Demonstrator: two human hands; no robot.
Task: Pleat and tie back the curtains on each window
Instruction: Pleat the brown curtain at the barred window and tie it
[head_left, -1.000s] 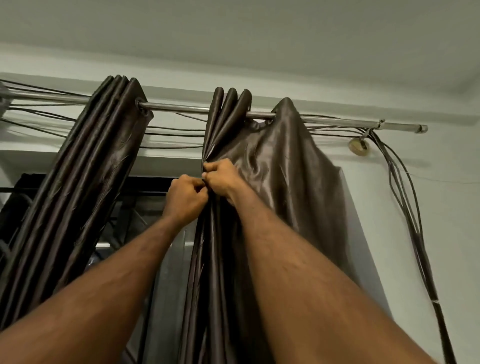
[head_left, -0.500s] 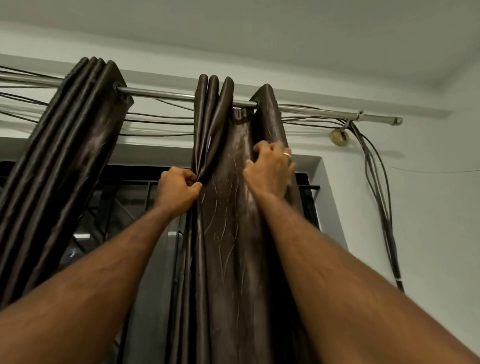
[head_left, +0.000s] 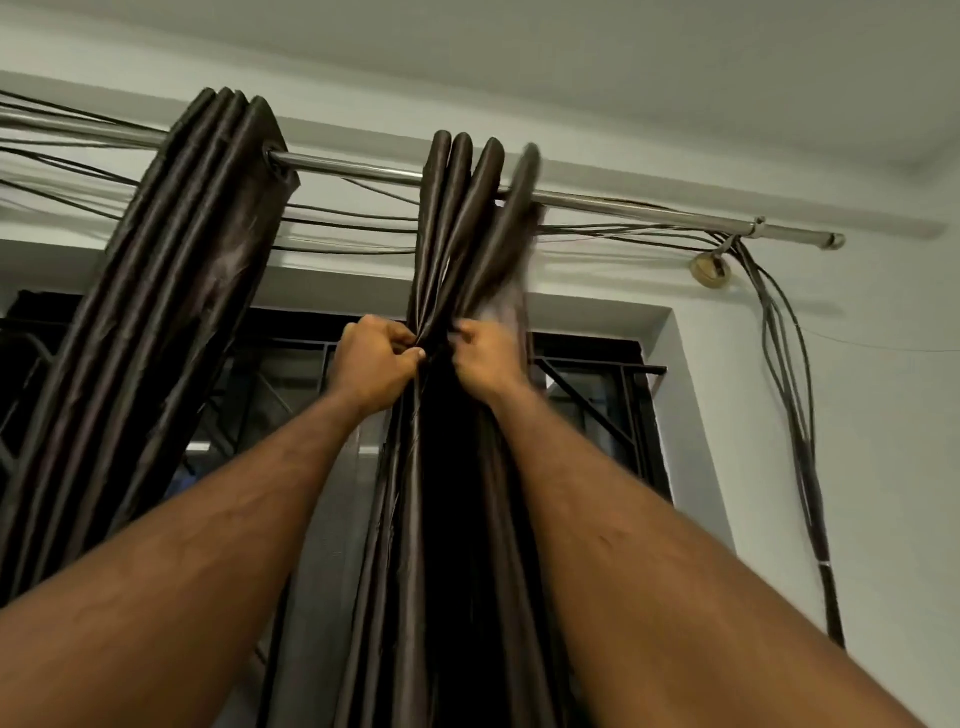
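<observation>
From the head camera we see our left hand (head_left: 371, 358) and right hand (head_left: 485, 356) raised side by side, both with fingers curled tight around the gathered folds of the right dark brown curtain (head_left: 457, 228). It hangs from the metal curtain rod (head_left: 649, 210), its four top pleats bunched together, the rightmost blurred. The left curtain (head_left: 208, 218) hangs pleated, well apart. Cables (head_left: 779, 374) trail down the wall beside the barred window (head_left: 597, 395).

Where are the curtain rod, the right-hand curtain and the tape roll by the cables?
curtain rod (head_left: 623, 203), head view, bare stretch right of the pleats.
right-hand curtain (head_left: 457, 208), head view, upper gathered folds.
tape roll (head_left: 709, 268), head view, its face.
</observation>
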